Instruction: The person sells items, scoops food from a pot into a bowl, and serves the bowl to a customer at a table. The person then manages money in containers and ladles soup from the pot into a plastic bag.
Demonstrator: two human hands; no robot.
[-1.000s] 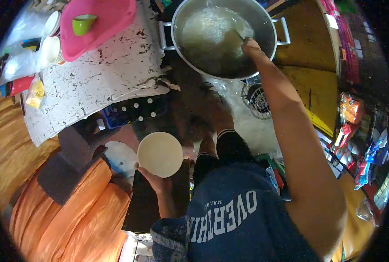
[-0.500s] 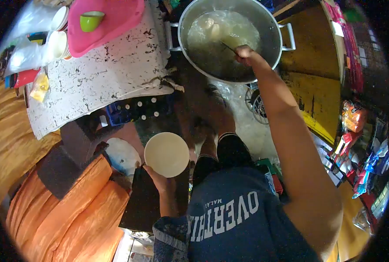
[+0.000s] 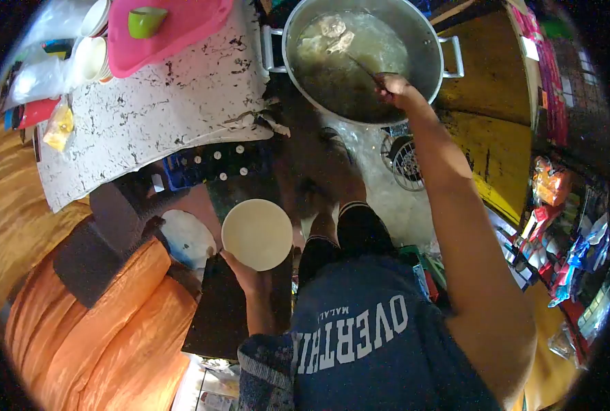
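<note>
My right hand [image 3: 395,90] is closed on the handle of a dark utensil [image 3: 363,68], which slants down into the cloudy broth. The broth fills a large two-handled metal pot [image 3: 428,51] at the top centre. Pale lumps [image 3: 338,35] show at the surface near the utensil's far end, which is partly hidden by liquid. Lower left, my left hand [image 3: 242,271] holds a cream bowl [image 3: 258,235] from below its near edge. No food can be made out inside the bowl.
A pink tray [image 3: 175,42] with a green cup [image 3: 145,22] lies on the white, dark-flecked table [image 3: 147,127], beside stacked white cups [image 3: 92,58]. Below it is a blue crate [image 3: 181,168]. A wheel [image 3: 406,164] stands beneath the pot. Colourful packets [image 3: 552,181] are at right.
The utensil has shifted within the pot, and pale lumps have come up clearly at the broth's surface. My left hand still holds the bowl, with little movement.
</note>
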